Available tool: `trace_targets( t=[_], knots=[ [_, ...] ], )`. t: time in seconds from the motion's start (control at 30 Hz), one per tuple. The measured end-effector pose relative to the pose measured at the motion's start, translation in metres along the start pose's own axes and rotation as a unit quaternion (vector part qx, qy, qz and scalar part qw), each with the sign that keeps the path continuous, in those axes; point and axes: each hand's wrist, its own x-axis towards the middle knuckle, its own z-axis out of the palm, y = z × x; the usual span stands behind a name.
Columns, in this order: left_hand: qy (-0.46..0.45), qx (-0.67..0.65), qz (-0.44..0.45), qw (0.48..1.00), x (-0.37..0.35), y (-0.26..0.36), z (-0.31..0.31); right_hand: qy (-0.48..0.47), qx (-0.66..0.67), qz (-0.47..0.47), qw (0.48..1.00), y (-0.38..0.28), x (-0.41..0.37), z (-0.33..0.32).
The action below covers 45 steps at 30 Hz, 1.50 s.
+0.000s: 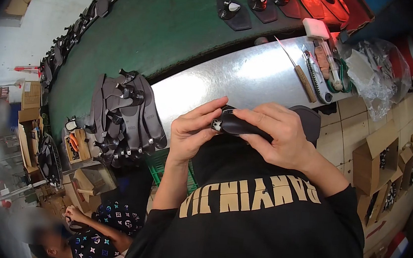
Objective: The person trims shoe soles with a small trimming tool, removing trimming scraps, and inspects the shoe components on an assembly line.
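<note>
A black sandal-like piece (239,127) with a shiny metal ornament at its left end is held between my two hands, over the near edge of the metal worktop (191,85). My left hand (192,130) has its fingers and thumb round the ornament end. My right hand (280,136) pinches the piece from the right, fingers on top and thumb below. Behind my right wrist shows a dark sole (309,121). A pile of dark soles with black straps (128,114) lies left of my left hand.
An awl (304,82), a cutter (311,69) and a white block (315,28) lie at the worktop's right end, beside a plastic bag (378,76). Dark soles (232,12) line the green belt (177,21). Cardboard boxes (375,162) stand right. A co-worker (102,233) is lower left.
</note>
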Motion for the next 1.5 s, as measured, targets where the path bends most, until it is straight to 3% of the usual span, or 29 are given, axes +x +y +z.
trace_targets(
  t=[0.33,0.43,0.5,0.7,0.9,1.0,1.3,1.5],
  knots=[
    [-0.046,0.083,-0.02,0.995,0.002,0.003,0.0,-0.049,-0.027,0.028,0.998,0.003,-0.003,0.002],
    [0.037,0.001,-0.168,0.985,-0.003,0.007,0.011,-0.048,0.037,0.087,0.994,0.007,-0.005,0.004],
    [0.061,-0.035,-0.179,0.981,-0.005,0.002,0.014,-0.017,0.1,0.128,0.987,0.015,-0.011,0.013],
    [0.087,-0.051,-0.204,0.974,-0.005,0.002,0.019,-0.063,0.072,0.134,0.986,0.016,-0.012,0.014],
    [0.107,-0.008,-0.201,0.974,-0.008,0.0,0.022,-0.094,-0.003,0.068,0.993,0.016,-0.01,0.014],
    [0.122,-0.004,-0.21,0.97,-0.008,-0.005,0.019,-0.139,0.055,0.089,0.985,0.018,-0.008,0.009],
    [0.156,0.003,-0.198,0.968,-0.005,-0.007,0.024,-0.059,0.048,0.114,0.991,0.02,-0.019,0.026],
    [0.152,-0.083,-0.24,0.955,-0.001,-0.001,0.025,0.029,-0.023,0.014,0.999,0.023,-0.023,0.033]
  ],
)
